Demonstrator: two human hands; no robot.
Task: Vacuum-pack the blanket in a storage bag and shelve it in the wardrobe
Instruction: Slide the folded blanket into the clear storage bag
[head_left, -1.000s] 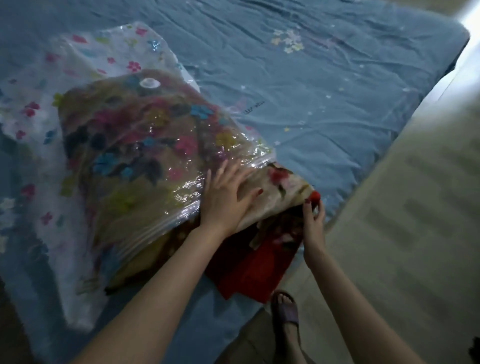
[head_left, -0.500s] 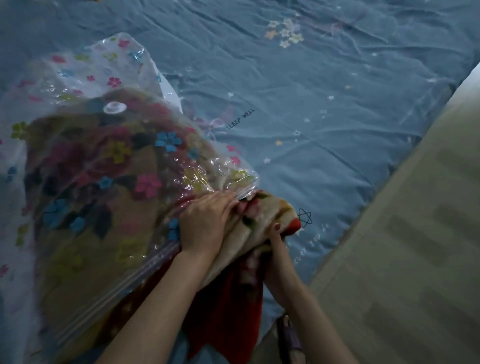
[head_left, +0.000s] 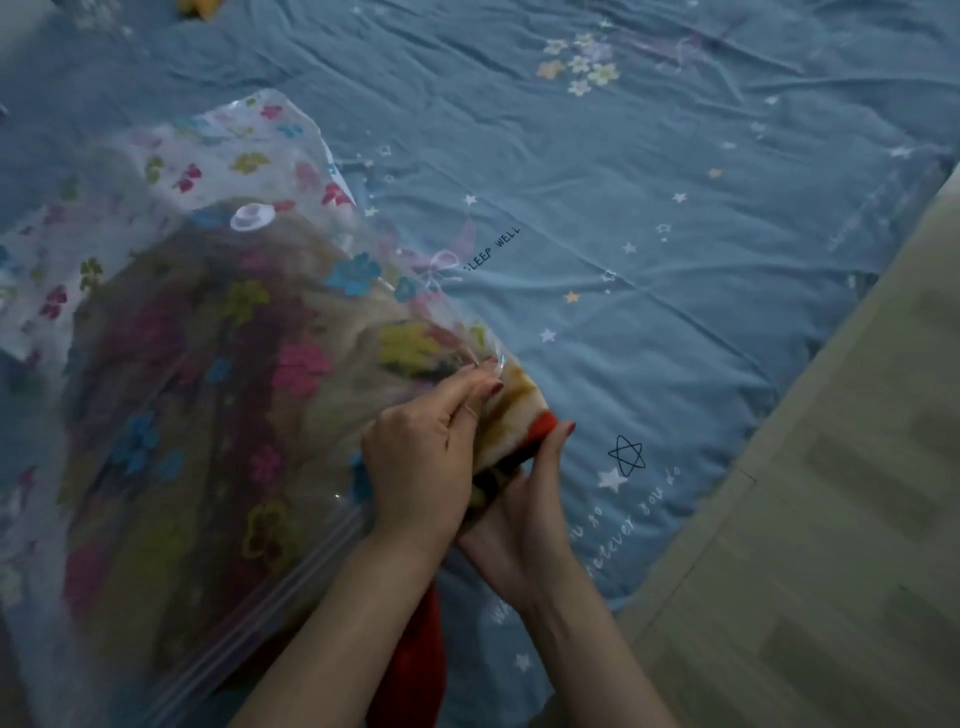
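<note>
A clear, flower-printed storage bag (head_left: 171, 395) lies across the left half of a blue bed (head_left: 675, 249), a folded multicoloured blanket (head_left: 244, 364) filling most of it, with the bag's white valve (head_left: 253, 216) sitting at about 11 o'clock from the hands. Along the bag's lower edge the zip strip (head_left: 249, 608) runs open toward 7 o'clock, and a red fold of the blanket hangs out beneath the wrists. At centre, the left hand (head_left: 421, 462) is clenched on the plastic lip of the bag's mouth, fingers (head_left: 470, 387) pinching it over the blanket's protruding corner; just at its 4 o'clock, the right hand (head_left: 524, 514) cups that corner from below, thumb pressed to its red edge, grasping the fabric. To the right, at 3 o'clock, pale floor (head_left: 831, 519) borders the bed. By the look of it, the packing is only partway done: the blanket is mostly bagged but not fully tucked in, while sealing the zip, drawing out the air and shelving in a wardrobe, none in view, all remain.
</note>
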